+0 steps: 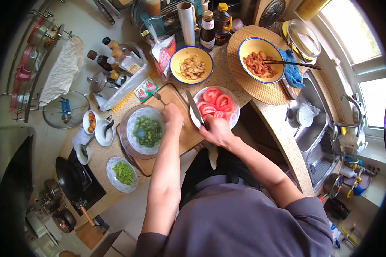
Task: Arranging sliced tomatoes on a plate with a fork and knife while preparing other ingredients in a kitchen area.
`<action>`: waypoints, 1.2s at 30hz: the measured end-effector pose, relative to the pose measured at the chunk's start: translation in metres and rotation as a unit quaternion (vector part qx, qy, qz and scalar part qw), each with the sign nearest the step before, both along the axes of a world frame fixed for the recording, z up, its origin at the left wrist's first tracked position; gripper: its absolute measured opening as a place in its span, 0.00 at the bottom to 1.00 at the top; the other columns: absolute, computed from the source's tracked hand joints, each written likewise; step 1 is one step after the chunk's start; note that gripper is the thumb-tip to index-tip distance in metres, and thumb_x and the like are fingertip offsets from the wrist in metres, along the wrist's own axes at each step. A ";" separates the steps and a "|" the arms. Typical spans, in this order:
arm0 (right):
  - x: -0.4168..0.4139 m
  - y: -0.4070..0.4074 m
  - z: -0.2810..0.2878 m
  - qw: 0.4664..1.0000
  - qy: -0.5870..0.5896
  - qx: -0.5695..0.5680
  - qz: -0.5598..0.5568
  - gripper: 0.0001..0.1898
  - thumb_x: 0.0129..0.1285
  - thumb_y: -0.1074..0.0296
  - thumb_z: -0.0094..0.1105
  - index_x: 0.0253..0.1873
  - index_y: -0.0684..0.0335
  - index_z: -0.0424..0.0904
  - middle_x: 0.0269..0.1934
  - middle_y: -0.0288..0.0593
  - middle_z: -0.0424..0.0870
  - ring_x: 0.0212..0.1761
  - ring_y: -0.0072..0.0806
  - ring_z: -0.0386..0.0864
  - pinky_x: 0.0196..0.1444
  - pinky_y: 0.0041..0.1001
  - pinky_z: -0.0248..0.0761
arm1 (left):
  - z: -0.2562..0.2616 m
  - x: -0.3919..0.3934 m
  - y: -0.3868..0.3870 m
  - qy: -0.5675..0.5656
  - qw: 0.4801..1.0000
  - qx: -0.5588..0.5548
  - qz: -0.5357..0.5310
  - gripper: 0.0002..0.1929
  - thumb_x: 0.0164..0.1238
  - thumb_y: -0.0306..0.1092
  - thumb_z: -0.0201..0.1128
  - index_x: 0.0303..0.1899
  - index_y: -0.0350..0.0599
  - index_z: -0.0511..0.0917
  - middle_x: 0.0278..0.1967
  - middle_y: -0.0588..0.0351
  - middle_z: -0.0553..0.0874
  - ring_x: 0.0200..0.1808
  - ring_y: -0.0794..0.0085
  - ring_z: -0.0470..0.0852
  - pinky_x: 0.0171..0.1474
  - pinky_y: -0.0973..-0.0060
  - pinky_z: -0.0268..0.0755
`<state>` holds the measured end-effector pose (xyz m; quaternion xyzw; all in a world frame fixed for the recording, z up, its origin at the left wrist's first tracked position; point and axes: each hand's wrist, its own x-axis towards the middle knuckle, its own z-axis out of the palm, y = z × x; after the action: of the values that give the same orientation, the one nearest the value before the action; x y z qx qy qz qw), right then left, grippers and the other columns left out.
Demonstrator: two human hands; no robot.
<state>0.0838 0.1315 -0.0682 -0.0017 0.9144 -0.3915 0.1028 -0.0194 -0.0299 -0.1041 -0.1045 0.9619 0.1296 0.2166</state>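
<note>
My left hand (173, 115) is closed around a metal fork (157, 95), its tines pointing away from me over a wooden cutting board (193, 136). In my right hand (218, 130) is a knife (194, 104), its blade angled up and left. That hand also lies over the near rim of a plate (234, 117) of tomato slices (223, 102); whether it grips the plate is hidden. The plate partly overhangs the counter's edge. Left of my left hand, a clear glass bowl (124, 127) stands on the board, with chopped greens (147, 131) visible in it.
Beyond the board is a yellow bowl of sliced food (193, 67). Another yellow bowl (244, 53) with meat strips and chopsticks stands on a round bamboo board (236, 77). A plate of cut greens (122, 175), a wok (67, 175) and bottles (115, 53) are left; a sink (312, 128) is right.
</note>
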 end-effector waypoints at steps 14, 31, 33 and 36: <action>0.132 0.097 -0.031 0.930 -0.090 -0.218 -0.281 0.08 0.68 0.68 0.49 0.42 0.66 0.74 0.23 0.36 0.73 0.22 0.20 0.69 0.26 0.25 0.65 | -0.005 0.050 -0.004 0.081 0.916 0.292 0.263 0.10 0.63 0.35 0.59 0.37 0.36 0.77 0.27 0.46 0.84 0.29 0.59 0.86 0.33 0.67 0.77; 0.109 0.120 0.016 0.968 -0.125 -0.128 -0.173 0.12 0.66 0.67 0.55 0.48 0.70 0.77 0.27 0.49 0.80 0.27 0.32 0.78 0.33 0.30 0.71 | 0.055 0.157 -0.011 0.036 0.912 0.401 0.078 0.08 0.69 0.35 0.61 0.37 0.40 0.76 0.17 0.60 0.78 0.19 0.80 0.74 0.24 0.76 0.64; 0.112 0.119 0.013 0.981 -0.087 -0.096 -0.143 0.12 0.65 0.68 0.55 0.48 0.69 0.77 0.29 0.52 0.81 0.29 0.38 0.80 0.34 0.33 0.72 | 0.050 0.164 -0.013 0.052 0.927 0.368 0.060 0.08 0.68 0.35 0.61 0.36 0.40 0.76 0.17 0.58 0.78 0.19 0.77 0.75 0.24 0.74 0.65; 0.111 0.120 0.013 0.995 -0.009 -0.038 -0.089 0.11 0.63 0.70 0.56 0.48 0.67 0.78 0.33 0.56 0.81 0.33 0.48 0.80 0.36 0.38 0.73 | 0.047 0.166 -0.009 0.065 0.939 0.335 0.038 0.08 0.66 0.34 0.63 0.36 0.40 0.76 0.17 0.54 0.79 0.18 0.72 0.76 0.25 0.71 0.67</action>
<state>0.1947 0.2518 -0.0555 0.0796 0.8944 -0.4336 0.0754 0.1465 -0.0386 -0.0573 -0.0535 0.8699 0.4594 0.1713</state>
